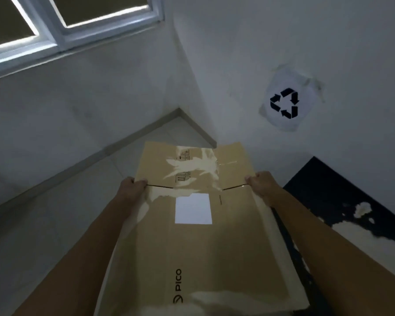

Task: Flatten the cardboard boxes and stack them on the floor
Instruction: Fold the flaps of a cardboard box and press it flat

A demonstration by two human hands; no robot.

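Observation:
A flattened brown cardboard box (198, 247) with a white label, torn tape patches and black "PICO" print is held out in front of me above the floor. My left hand (132, 188) grips its left edge at the slit between panel and flap. On the opposite edge, my right hand (260, 185) holds the box at the same height. The far flaps point toward the room corner.
A pale tiled floor (55, 224) runs to a corner where two white walls meet. A paper recycling sign (285, 101) is taped to the right wall. A dark flat sheet (342, 197) with torn pale patches lies at the right. A window (66, 23) is upper left.

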